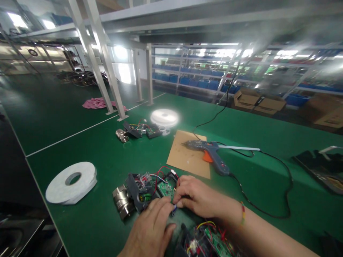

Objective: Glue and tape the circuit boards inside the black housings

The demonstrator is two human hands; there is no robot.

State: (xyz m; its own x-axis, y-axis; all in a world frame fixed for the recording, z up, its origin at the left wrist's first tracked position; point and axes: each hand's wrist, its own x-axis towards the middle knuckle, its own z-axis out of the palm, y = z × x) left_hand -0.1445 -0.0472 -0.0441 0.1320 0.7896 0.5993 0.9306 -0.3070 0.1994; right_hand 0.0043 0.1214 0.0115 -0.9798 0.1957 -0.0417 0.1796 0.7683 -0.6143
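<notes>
An opened dark plastic housing point(134, 192) lies in front of me, with a metal threaded fitting point(123, 201) on its left side. Red and white wires run from it to a green circuit board point(165, 189) in the other casing half. My left hand point(152, 225) rests over the near edge with fingers stretched and thumb apart. My right hand point(191, 194) is closed in a pinch at the board's right edge; what its fingertips hold is hidden. A small blue piece point(174, 208) shows between the fingertips of both hands.
Close by are another wired assembly point(209, 241), a white tape roll point(71, 182) and a glue gun point(211, 150) on brown cardboard point(184, 160), its cord trailing right. Farther back sit a similar unit point(139, 131), a bright white roll point(164, 117) and metal posts point(103, 60).
</notes>
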